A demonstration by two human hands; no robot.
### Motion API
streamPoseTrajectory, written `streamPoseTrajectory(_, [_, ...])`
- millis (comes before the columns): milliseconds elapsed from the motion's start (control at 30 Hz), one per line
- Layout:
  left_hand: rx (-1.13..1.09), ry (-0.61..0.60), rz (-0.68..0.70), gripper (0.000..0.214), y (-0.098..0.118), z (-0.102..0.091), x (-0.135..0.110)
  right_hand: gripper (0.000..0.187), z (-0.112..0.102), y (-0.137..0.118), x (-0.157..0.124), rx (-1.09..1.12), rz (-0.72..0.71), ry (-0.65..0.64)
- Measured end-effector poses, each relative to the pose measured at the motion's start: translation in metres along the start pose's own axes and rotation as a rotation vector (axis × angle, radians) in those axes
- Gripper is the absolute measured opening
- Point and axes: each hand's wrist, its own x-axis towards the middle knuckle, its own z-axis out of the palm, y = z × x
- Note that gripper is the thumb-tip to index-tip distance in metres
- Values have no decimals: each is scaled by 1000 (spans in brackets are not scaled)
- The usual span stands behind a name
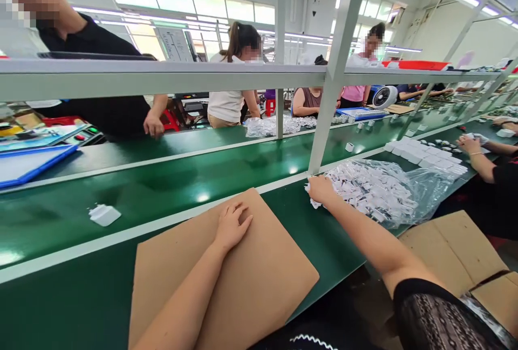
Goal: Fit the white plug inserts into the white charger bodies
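My left hand (233, 226) lies on a brown cardboard sheet (267, 269), its fingers slightly bent and apart, holding nothing. The sheet rests on the green bench in front of me. To the right, my right hand (322, 190) reaches out to the foot of a metal post, with its fingers curled down over small white plastic pieces (314, 203). Its fingertips are partly hidden. Beside that hand, a clear plastic bag (429, 191) lies spread with a heap of similar white pieces (370, 193). A white charger-like housing (104, 214) sits on the green conveyor belt (170, 177) at left.
A metal post (334, 69) and a shelf rail (162, 80) stand across the view. Rows of white housings (424, 153) lie beyond the bag, near a co-worker's hands (471, 145). An opened cardboard box (457, 247) is at lower right. Other people work across the belt.
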Motion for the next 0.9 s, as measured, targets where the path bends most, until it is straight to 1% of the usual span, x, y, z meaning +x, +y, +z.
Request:
streamPoseTrajectory(100, [-6, 18, 7, 40, 0, 0, -1, 31, 9, -13, 13, 3, 23, -1])
streamPoseTrajectory(200, [-17, 25, 11, 39, 1, 1, -1, 30, 11, -19, 13, 31, 1, 9])
streamPoseTrajectory(333, [-35, 25, 9, 36, 3, 2, 1, 30, 6, -34, -4, 113, -76, 47])
streamPoseTrajectory(433, [-36, 24, 10, 36, 3, 3, 3, 34, 7, -54, -25, 193, -173, 101])
streamPoseTrajectory(500, [-33, 24, 8, 36, 2, 4, 3, 38, 16, -70, -38, 363, -271, 120])
streamPoseTrajectory(567, [-33, 21, 5, 37, 2, 4, 3, 38, 32, -88, -49, 737, -365, 95])
streamPoseTrajectory(633, [-40, 19, 6, 37, 3, 4, 2, 30, 52, -104, -56, 1101, -376, 27])
streamPoseTrajectory(700, [-49, 26, 3, 37, 6, 3, 2, 30, 69, -117, -61, 1359, -322, -39])
streamPoseTrajectory(733, [-53, 30, 3, 36, 7, 2, 2, 34, 75, -122, -62, 1445, -290, -63])
streamPoseTrajectory(800, [-60, 34, 2, 37, 10, -1, 2, 40, 82, -127, -64, 1537, -247, -80])
streamPoseTrajectory(900, [-74, 14, -13, 38, 15, -5, 4, 39, 84, -127, -64, 1540, -261, -85])
